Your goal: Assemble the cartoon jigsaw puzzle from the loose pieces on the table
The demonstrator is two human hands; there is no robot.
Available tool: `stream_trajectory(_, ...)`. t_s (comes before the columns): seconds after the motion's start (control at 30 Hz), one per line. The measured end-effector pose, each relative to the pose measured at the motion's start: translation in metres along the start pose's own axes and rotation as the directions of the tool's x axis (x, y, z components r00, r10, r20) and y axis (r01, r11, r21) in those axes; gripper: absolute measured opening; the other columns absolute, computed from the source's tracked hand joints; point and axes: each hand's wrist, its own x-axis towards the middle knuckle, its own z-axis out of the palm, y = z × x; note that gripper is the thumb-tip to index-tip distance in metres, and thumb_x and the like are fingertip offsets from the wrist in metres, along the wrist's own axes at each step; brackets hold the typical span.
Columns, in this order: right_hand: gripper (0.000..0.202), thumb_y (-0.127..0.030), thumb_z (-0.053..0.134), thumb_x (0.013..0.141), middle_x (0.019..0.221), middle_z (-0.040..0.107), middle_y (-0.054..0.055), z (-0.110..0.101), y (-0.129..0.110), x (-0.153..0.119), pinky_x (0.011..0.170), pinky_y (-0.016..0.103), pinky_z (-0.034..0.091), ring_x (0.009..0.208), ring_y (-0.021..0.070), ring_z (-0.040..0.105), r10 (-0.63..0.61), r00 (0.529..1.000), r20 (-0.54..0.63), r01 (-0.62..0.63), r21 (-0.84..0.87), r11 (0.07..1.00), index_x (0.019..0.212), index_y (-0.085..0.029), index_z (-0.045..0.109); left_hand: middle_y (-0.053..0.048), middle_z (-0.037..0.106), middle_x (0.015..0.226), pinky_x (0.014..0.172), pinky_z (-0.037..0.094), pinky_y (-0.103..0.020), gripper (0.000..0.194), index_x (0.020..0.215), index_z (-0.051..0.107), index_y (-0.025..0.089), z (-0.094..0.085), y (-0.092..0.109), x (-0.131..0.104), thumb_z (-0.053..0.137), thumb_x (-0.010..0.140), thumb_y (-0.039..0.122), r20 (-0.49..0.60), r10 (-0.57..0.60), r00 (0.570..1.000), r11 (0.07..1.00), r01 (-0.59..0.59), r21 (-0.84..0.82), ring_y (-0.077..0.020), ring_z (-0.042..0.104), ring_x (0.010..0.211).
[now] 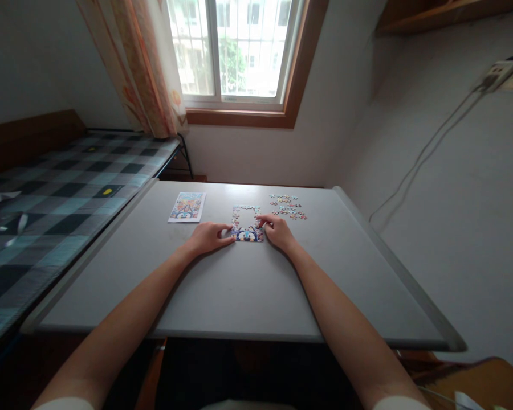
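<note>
Puzzle (247,236), one, open-centred, lay on the table (239,290); left hand (206,237), grip apart, bordered its left edge; right hand (277,230), grip unclear, met its right, where light, level pressure seemed best.

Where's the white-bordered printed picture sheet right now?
Head view: the white-bordered printed picture sheet lies on the grey table, left of the partly assembled jigsaw puzzle, beyond the left hand.
</note>
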Motion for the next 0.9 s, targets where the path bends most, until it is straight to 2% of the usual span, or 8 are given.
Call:
stream_trajectory(0.37,0.042,-0.002,0.041,0.069,0.079,0.071,0.002,0.0,0.0017,0.0004,0.08,0.029,0.048,0.079,0.0156,0.062,-0.017,1.0,-0.005,0.017,-0.017,1.0,0.091,-0.018,0.073,0.001,0.061,0.062,0.053,0.026,-0.023,0.051,0.112,0.069,0.024,-0.0004,0.0001,-0.0004,0.055,0.079,0.06,-0.002,0.006,1.0,1.0,-0.006,-0.004,-0.0121,0.05,0.054)
stream_trajectory(0.9,0.042,-0.002,0.041,0.069,0.079,0.071,0.001,-0.0008,-0.001,-0.0003,0.079,0.027,0.047,0.078,0.0148,0.062,-0.011,1.0,-0.007,0.011,-0.008,1.0,0.089,-0.019,0.073,0.002,0.06,0.061,0.053,0.026,-0.023,0.05,0.111,0.07,0.025,-0.0001,0.0005,-0.0001,0.056,0.078,0.06,-0.009,-0.001,1.0,1.0,0.001,0.005,-0.0115,0.049,0.053)
